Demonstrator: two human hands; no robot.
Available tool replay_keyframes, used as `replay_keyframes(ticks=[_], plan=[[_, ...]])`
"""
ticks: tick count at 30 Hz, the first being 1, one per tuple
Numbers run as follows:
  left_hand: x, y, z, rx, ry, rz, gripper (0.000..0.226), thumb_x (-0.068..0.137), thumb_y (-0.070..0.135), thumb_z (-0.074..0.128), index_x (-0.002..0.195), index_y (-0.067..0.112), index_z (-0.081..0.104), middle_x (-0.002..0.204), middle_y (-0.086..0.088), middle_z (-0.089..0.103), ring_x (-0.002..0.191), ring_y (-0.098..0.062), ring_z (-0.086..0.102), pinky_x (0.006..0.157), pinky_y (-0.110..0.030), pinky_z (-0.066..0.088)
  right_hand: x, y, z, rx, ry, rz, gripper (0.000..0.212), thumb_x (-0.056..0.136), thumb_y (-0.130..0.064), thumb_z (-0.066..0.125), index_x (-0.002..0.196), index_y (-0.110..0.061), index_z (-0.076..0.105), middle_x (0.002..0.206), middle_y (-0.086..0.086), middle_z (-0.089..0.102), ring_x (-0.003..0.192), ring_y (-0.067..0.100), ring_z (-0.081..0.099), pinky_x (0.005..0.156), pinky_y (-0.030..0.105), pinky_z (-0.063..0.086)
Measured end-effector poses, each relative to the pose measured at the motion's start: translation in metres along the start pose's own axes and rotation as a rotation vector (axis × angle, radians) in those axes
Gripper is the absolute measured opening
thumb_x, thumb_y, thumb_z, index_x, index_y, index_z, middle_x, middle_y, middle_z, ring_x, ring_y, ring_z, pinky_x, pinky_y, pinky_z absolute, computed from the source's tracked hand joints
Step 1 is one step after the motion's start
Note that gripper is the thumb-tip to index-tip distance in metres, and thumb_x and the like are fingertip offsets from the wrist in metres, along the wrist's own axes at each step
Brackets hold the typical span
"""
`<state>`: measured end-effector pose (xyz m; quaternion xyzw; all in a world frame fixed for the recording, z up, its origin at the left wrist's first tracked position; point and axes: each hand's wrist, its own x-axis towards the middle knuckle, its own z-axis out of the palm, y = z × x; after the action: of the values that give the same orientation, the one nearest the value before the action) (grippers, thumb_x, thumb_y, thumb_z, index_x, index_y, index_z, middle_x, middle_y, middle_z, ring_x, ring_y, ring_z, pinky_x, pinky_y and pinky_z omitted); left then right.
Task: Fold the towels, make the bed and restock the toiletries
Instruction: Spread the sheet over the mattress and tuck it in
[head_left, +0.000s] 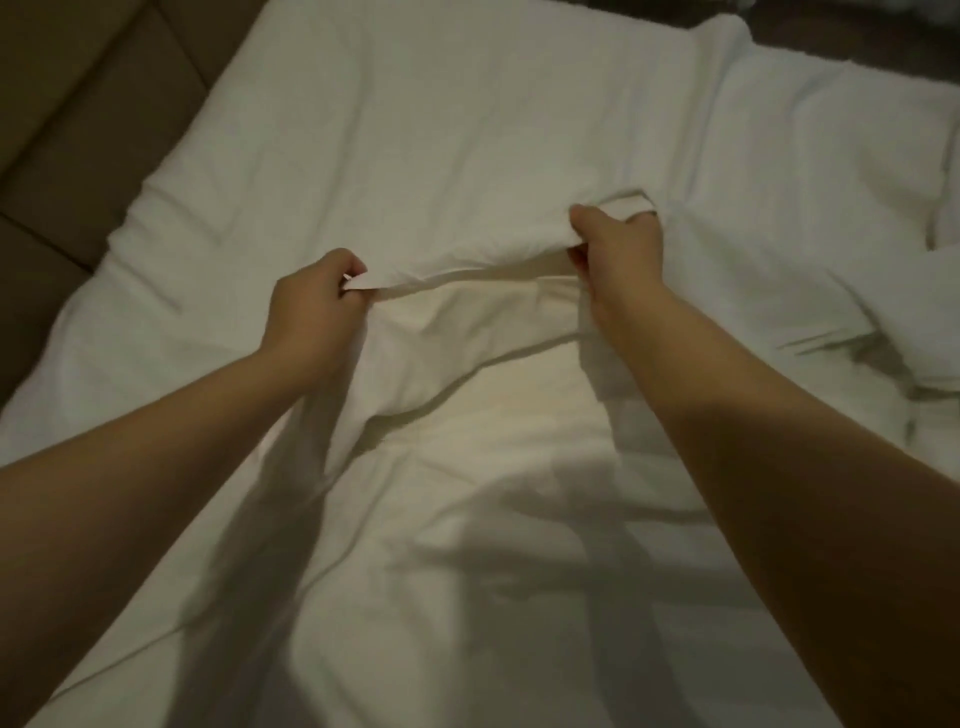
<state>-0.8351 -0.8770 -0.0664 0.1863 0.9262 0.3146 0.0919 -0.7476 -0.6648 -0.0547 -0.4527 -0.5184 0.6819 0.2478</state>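
Left hand (311, 306) and right hand (618, 254) each pinch the near edge of a white cloth (415, 156), lifting it slightly. Fingertips buried in folds. The rest lies spread on the bed (467, 571). Towel or sheet: cannot tell. Dim, white on white. Bedding at right cut off.

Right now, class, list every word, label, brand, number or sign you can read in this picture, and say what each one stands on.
None: no word, label, brand, number or sign can be read anywhere in the head view.
The white bedding is plain, including the edge gripped by the left hand and the right hand.
The brown padded surface bears no marking.
The dark strip is too blurred to tell.
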Motion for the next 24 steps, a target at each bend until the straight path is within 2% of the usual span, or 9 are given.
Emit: replay_keyframes(ticks=[2, 6, 8, 10, 14, 17, 20, 22, 24], plan=[[0.015, -0.017, -0.009, -0.055, 0.068, -0.091, 0.011, 0.092, 0.016, 0.050, 0.091, 0.015, 0.061, 0.081, -0.002, 0.056, 0.076, -0.018, 0.048, 0.058, -0.022, 0.026, 0.008, -0.006, 0.040, -0.137, -0.033, -0.032, 0.019, 0.086, -0.012, 0.063, 0.098, -0.014, 0.049, 0.105, 0.007, 0.061, 0.101, 0.026, 0.061, 0.093, 0.039, 0.051], [0.055, -0.051, -0.012, -0.110, 0.084, -0.154, 0.013, 0.092, 0.016, 0.051, 0.086, 0.011, 0.062, 0.077, -0.003, 0.056, 0.074, -0.018, 0.047, 0.056, -0.024, 0.024, 0.030, -0.011, 0.105, -0.275, -0.051, -0.124, 0.013, 0.088, -0.009, 0.058, 0.096, -0.014, 0.050, 0.098, 0.003, 0.058, 0.096, 0.022, 0.057, 0.086, 0.030, 0.049], [0.070, -0.071, -0.009, -0.091, 0.067, -0.166, 0.015, 0.093, 0.020, 0.053, 0.086, 0.010, 0.063, 0.078, -0.004, 0.056, 0.077, -0.021, 0.048, 0.059, -0.025, 0.022, 0.042, -0.008, 0.134, -0.342, -0.086, -0.171, 0.026, 0.086, -0.007, 0.057, 0.112, -0.008, 0.054, 0.106, 0.007, 0.060, 0.103, 0.023, 0.058, 0.093, 0.033, 0.049], [0.080, -0.088, -0.007, -0.125, 0.070, -0.194, 0.018, 0.093, 0.023, 0.054, 0.084, 0.010, 0.062, 0.075, -0.004, 0.056, 0.075, -0.023, 0.049, 0.059, -0.027, 0.023, 0.051, -0.004, 0.163, -0.398, -0.118, -0.188, 0.040, 0.084, -0.005, 0.056, 0.124, -0.003, 0.051, 0.111, 0.009, 0.059, 0.109, 0.027, 0.058, 0.097, 0.038, 0.048], [0.104, -0.112, -0.015, -0.226, 0.133, -0.261, 0.026, 0.096, 0.026, 0.052, 0.075, 0.010, 0.053, 0.064, -0.002, 0.049, 0.064, -0.019, 0.045, 0.056, -0.030, 0.026, 0.067, -0.001, 0.221, -0.386, -0.176, -0.179, 0.052, 0.083, -0.001, 0.054, 0.134, -0.003, 0.042, 0.122, 0.013, 0.056, 0.114, 0.029, 0.056, 0.099, 0.043, 0.047], [0.122, -0.131, -0.029, -0.264, 0.170, -0.290, 0.028, 0.096, 0.026, 0.052, 0.075, 0.008, 0.053, 0.061, 0.001, 0.045, 0.058, -0.014, 0.039, 0.052, -0.027, 0.027, 0.074, 0.002, 0.256, -0.383, -0.236, -0.188, 0.059, 0.086, 0.001, 0.053, 0.141, -0.007, 0.034, 0.132, 0.014, 0.051, 0.118, 0.029, 0.054, 0.100, 0.042, 0.047], [0.131, -0.143, -0.033, -0.230, 0.115, -0.300, 0.028, 0.096, 0.027, 0.051, 0.076, 0.008, 0.051, 0.068, -0.004, 0.047, 0.064, -0.019, 0.043, 0.055, -0.032, 0.024, 0.087, 0.006, 0.280, -0.376, -0.263, -0.176, 0.063, 0.087, 0.004, 0.053, 0.144, -0.010, 0.031, 0.136, 0.013, 0.048, 0.119, 0.029, 0.053, 0.099, 0.043, 0.048], [0.134, -0.141, -0.027, -0.155, 0.067, -0.276, 0.029, 0.097, 0.031, 0.048, 0.076, 0.012, 0.048, 0.083, -0.010, 0.049, 0.071, -0.023, 0.045, 0.056, -0.031, 0.024, 0.096, 0.011, 0.287, -0.349, -0.249, -0.160, 0.064, 0.087, 0.005, 0.052, 0.145, -0.014, 0.032, 0.136, 0.010, 0.048, 0.118, 0.028, 0.054, 0.097, 0.043, 0.049], [0.139, -0.135, -0.021, -0.150, 0.024, -0.240, 0.028, 0.097, 0.034, 0.046, 0.076, 0.016, 0.046, 0.088, -0.009, 0.050, 0.074, -0.023, 0.045, 0.059, -0.030, 0.025, 0.106, 0.014, 0.292, -0.347, -0.232, -0.158, 0.065, 0.087, 0.005, 0.051, 0.145, -0.017, 0.032, 0.137, 0.007, 0.048, 0.119, 0.026, 0.053, 0.099, 0.041, 0.048]])
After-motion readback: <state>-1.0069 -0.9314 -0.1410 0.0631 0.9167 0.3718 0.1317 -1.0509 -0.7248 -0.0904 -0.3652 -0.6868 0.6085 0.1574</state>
